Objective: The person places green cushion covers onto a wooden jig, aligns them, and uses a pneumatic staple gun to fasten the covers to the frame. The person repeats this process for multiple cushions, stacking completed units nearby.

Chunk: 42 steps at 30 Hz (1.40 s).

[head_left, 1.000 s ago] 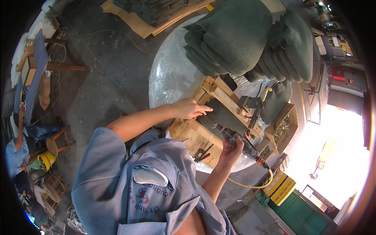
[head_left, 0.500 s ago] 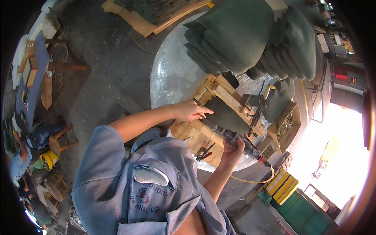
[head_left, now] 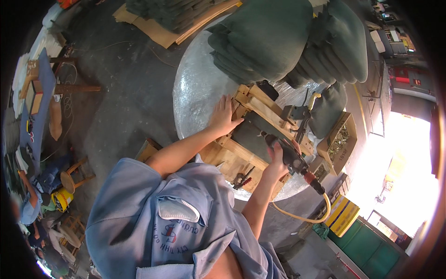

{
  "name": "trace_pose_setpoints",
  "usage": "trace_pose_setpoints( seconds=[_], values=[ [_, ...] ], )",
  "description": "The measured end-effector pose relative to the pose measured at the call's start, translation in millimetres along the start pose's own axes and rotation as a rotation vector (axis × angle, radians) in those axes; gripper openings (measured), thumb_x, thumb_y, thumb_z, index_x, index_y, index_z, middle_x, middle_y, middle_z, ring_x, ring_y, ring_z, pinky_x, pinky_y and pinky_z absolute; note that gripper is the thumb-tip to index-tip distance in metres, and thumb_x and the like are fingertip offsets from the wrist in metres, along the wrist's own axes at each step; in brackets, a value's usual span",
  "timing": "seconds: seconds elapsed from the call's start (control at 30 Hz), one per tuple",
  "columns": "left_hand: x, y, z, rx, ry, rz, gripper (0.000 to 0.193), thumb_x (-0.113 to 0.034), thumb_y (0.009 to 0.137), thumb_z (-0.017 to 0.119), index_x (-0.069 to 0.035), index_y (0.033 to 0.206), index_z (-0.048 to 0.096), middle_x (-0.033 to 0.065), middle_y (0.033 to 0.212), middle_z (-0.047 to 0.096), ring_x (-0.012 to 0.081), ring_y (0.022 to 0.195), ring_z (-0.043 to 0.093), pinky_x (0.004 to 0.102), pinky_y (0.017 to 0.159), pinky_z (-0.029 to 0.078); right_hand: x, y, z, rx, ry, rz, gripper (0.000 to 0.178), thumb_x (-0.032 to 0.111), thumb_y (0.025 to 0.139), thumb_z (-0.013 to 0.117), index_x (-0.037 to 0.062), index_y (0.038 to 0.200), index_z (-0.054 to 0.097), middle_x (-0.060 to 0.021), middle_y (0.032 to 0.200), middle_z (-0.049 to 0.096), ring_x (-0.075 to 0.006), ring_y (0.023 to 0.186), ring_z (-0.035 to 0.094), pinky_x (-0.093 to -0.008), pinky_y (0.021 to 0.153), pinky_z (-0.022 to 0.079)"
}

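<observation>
My right hand (head_left: 277, 160) is wrapped around a dark air-powered driver (head_left: 293, 159) with a yellow hose at its rear. The driver's tip is above a dark green panel (head_left: 255, 137) lying in a wooden jig (head_left: 223, 158); whether it touches the panel I cannot tell. At the jig's far left end, my left hand (head_left: 224, 116) lies with fingers stretched out and holds nothing. A black metal toggle clamp (head_left: 297, 114) is fixed on the jig's far rail, and another clamp with a red handle (head_left: 242, 179) sits on the near side.
A round table wrapped in clear film (head_left: 190, 88) bears the jig. Stacks of dark green panels (head_left: 265, 42) stand on its far side. To the right is a cardboard box of small metal parts (head_left: 341, 142). The yellow hose (head_left: 302, 220) loops below it. Other people work at far left.
My left hand has shifted left and away, from pointing over the panel to lying spread on the jig's end. The driver has moved right and up, from the near rail to over the panel.
</observation>
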<state>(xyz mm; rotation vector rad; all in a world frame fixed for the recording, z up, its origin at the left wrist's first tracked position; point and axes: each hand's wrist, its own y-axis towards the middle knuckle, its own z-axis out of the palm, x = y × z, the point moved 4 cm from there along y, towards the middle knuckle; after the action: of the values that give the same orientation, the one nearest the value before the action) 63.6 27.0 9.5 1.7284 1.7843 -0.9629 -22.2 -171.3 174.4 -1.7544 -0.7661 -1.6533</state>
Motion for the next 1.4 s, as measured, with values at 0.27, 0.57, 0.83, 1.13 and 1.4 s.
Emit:
trace_pose_setpoints(
  seconds=[0.27, 0.57, 0.83, 1.13, 1.4],
  values=[
    [-4.1, -9.0, 20.6, -0.102, 0.124, -0.035, 0.095, -0.047, 0.094, 0.077, 0.011, 0.157, 0.037, 0.0311, 0.153, 0.052, 0.0482, 0.141, 0.052, 0.0525, 0.12, 0.041, -14.4, 21.5, 38.6, 0.126, -0.024, -0.104, 0.059, -0.002, 0.082, 0.082, -0.0035, 0.133, 0.051, -0.012, 0.11, 0.069, -0.0172, 0.094, 0.071, -0.0301, 0.072, 0.065],
    [-5.2, -7.6, 18.2, -0.068, 0.073, -0.069, 0.09, -0.045, 0.093, 0.078, 0.009, 0.154, 0.041, 0.0287, 0.148, 0.057, 0.0474, 0.134, 0.058, 0.0525, 0.118, 0.044, -8.7, 24.3, 52.5, 0.159, -0.065, -0.063, 0.057, -0.003, 0.082, 0.08, -0.004, 0.133, 0.054, -0.0112, 0.107, 0.07, -0.015, 0.091, 0.071, -0.0273, 0.07, 0.063],
    [-9.4, -6.4, 14.2, -0.059, 0.063, -0.086, 0.088, -0.044, 0.093, 0.078, 0.008, 0.154, 0.041, 0.0282, 0.147, 0.057, 0.0463, 0.133, 0.058, 0.0528, 0.117, 0.045, -21.1, 30.9, 48.0, 0.172, -0.087, -0.109, 0.057, -0.003, 0.082, 0.082, -0.0027, 0.132, 0.056, -0.0102, 0.105, 0.07, -0.0162, 0.095, 0.07, -0.0315, 0.084, 0.061],
    [-4.5, -8.5, 16.4, -0.118, 0.071, -0.058, 0.086, -0.043, 0.093, 0.077, 0.009, 0.152, 0.041, 0.0278, 0.144, 0.058, 0.047, 0.128, 0.061, 0.0543, 0.114, 0.047, -1.1, 30.9, 85.3, 0.199, -0.41, -0.301, 0.047, 0.005, 0.078, 0.087, 0.0014, 0.119, 0.066, -0.0089, 0.105, 0.073, -0.0198, 0.098, 0.072, -0.0343, 0.093, 0.057],
    [-6.5, -8.3, 14.9, -0.075, 0.046, -0.089, 0.083, -0.041, 0.092, 0.076, 0.007, 0.151, 0.044, 0.0257, 0.141, 0.059, 0.0462, 0.128, 0.061, 0.0543, 0.114, 0.047, 5.1, 34.4, 106.2, 0.278, -0.499, -0.258, 0.045, 0.001, 0.079, 0.086, 0.0024, 0.119, 0.067, -0.0074, 0.1, 0.073, -0.016, 0.091, 0.07, -0.0317, 0.088, 0.057]
  ],
)
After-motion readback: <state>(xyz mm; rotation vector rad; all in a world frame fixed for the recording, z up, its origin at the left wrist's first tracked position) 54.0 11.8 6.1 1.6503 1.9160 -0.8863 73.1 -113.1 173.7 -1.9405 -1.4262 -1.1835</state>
